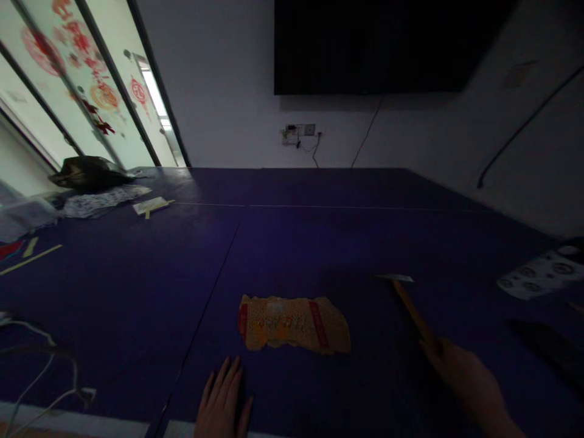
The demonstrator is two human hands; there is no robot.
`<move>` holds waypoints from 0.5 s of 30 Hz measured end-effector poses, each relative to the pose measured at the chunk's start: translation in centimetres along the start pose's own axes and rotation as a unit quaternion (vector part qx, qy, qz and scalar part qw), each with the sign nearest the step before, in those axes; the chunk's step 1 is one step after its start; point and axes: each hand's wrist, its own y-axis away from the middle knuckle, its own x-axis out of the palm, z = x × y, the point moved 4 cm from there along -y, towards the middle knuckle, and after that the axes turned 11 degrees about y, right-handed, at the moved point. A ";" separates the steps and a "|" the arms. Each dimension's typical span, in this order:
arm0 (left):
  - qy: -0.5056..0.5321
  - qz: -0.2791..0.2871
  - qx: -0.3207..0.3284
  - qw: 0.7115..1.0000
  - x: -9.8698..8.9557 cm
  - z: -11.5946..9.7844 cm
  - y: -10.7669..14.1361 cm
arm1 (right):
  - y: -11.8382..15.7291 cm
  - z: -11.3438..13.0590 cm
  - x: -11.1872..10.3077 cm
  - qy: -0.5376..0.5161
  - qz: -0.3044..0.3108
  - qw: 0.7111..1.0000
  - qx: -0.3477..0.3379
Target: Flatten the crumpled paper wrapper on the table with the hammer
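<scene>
Seen from the head camera in a dim room, a person's right hand (460,371) grips the wooden handle of a hammer (407,304), its metal head resting on the dark blue table (319,243) to the right of a flattened, crumpled cardboard wrapper (294,323). The left hand (223,401) lies flat, fingers together, empty, just in front of the wrapper. The work appears paused before a strike; the hammer would need lifting and aiming.
</scene>
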 end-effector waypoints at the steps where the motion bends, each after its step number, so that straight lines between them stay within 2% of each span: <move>1: -0.006 0.000 0.000 1.000 -0.1 0.0 0.0 | -0.1 0.1 0.0 0.003 -0.007 1.000 0.000; 7: -0.022 0.027 -0.009 0.999 -0.4 -0.3 -0.2 | 0.0 0.8 -0.6 0.026 -0.020 0.999 0.006; 15: 0.005 0.004 -0.024 1.000 -0.6 -0.6 -0.6 | 0.0 1.2 -0.5 0.089 -0.069 0.994 -0.013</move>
